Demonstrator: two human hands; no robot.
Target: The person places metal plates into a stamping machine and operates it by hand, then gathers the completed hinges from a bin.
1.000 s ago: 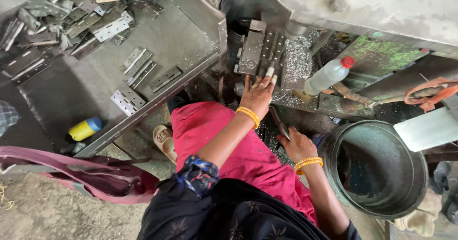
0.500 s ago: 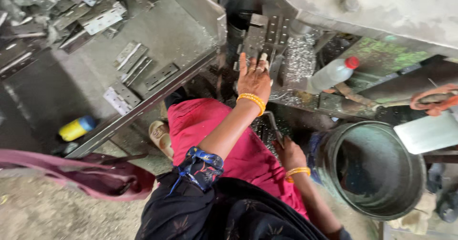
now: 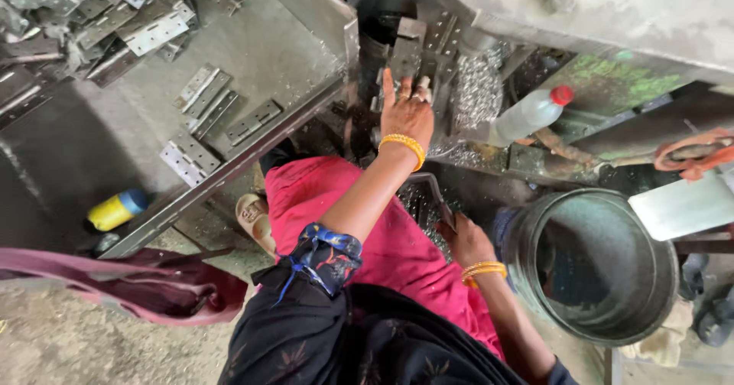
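My left hand (image 3: 405, 111), with a yellow bangle at the wrist, reaches forward into the grey machine (image 3: 612, 10). Its fingers curl on a perforated metal hinge plate (image 3: 407, 52) standing in the machine's slot, with the index finger stretched upward. My right hand (image 3: 466, 240), also with yellow bangles, is low beside my pink-clothed lap. It grips a bent metal lever (image 3: 434, 190) that runs up toward the machine. A heap of shiny metal shavings (image 3: 475, 94) lies just right of my left hand.
A sloped steel tray (image 3: 290, 41) at left holds loose hinge plates (image 3: 222, 113) and a pile of them (image 3: 84, 18). A plastic bottle with a red cap (image 3: 527, 113) lies right of the machine slot. A round metal bucket (image 3: 600, 331) stands at right. A yellow bottle (image 3: 115, 209) and pink cloth (image 3: 138, 289) lie low left.
My left hand has pushed further forward onto the hinge plates in the machine. My right hand has stayed on the lever, shifting slightly lower.
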